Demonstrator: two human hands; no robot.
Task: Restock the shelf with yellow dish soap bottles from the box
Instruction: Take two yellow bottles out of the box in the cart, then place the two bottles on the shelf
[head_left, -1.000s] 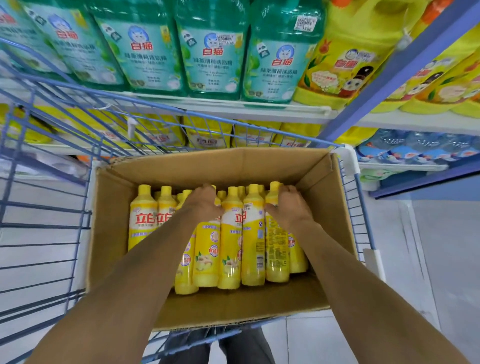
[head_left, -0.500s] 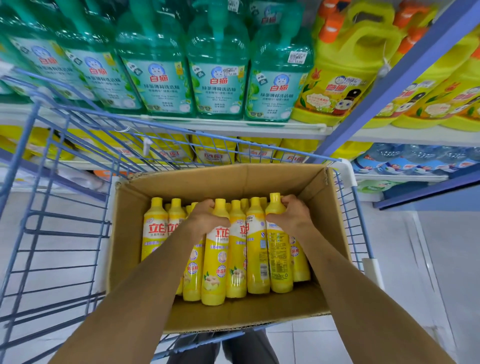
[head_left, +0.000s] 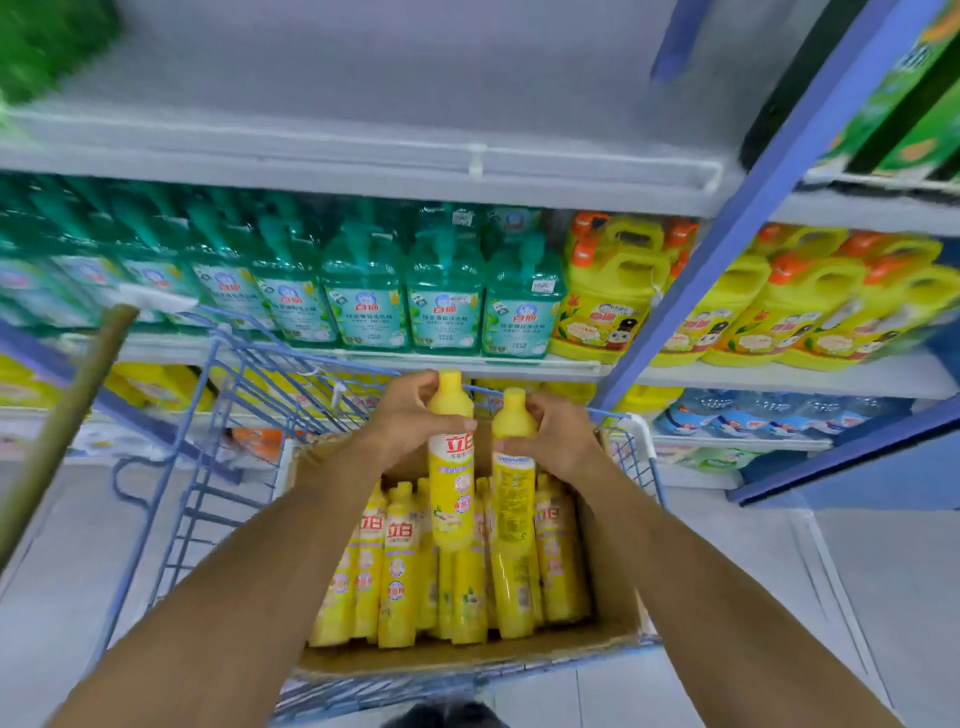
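Left hand (head_left: 410, 415) gripping a yellow 立白 bottle (head_left: 451, 483) by its neck, right hand (head_left: 558, 441) gripping a second bottle (head_left: 513, 493) showing its back label, both held above the cardboard box (head_left: 613, 587) of 立白 bottles (head_left: 400, 571) in a blue cart (head_left: 171, 519), green 白猫 pump bottles (head_left: 363, 296) along the shelf (head_left: 467, 361) edge behind.

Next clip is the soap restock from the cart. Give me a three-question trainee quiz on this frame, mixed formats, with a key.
1. True or false: the left hand grips a first yellow bottle and the right hand grips a second yellow bottle, both raised above the box.
2. What stands on the shelf just left of the yellow jugs? A) green pump bottles B) red cans C) white cartons
3. Fill the gap: the box sits in a blue wire ____.

Key: 1 true; 2 A; 3 cart.
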